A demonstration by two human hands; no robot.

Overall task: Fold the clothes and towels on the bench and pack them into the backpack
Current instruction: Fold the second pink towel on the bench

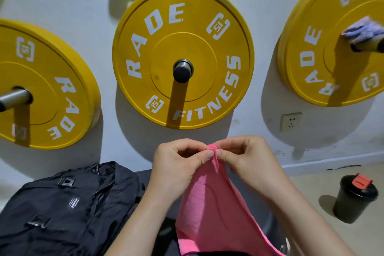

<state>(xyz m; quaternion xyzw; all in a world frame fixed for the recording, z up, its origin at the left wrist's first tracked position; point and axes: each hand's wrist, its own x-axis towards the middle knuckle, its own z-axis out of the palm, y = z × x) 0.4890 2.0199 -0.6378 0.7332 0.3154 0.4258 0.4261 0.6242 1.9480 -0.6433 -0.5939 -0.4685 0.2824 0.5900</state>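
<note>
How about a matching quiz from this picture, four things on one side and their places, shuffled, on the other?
Things:
1. pink towel
2. black backpack
3. black shaker cup
4. wall socket

Places:
A. standing on the floor, right
B. on the wall, below the yellow plates
C. pinched by the left hand and right hand
D. lying at the far left

Pairs: 1-C, 2-D, 3-A, 4-B.

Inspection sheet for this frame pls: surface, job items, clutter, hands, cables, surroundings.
Surface: dark bench, mostly covered.
Job's things: pink towel hangs, held at its top; black backpack lies on bench, left.
Clutter: black shaker bottle, red cap, on floor, right.
Grippers: left hand and right hand pinch towel's top edge.
Cables: nothing seen.
Surroundings: yellow weight plates on wall pegs; wall socket; pale cloth on right peg.
</note>
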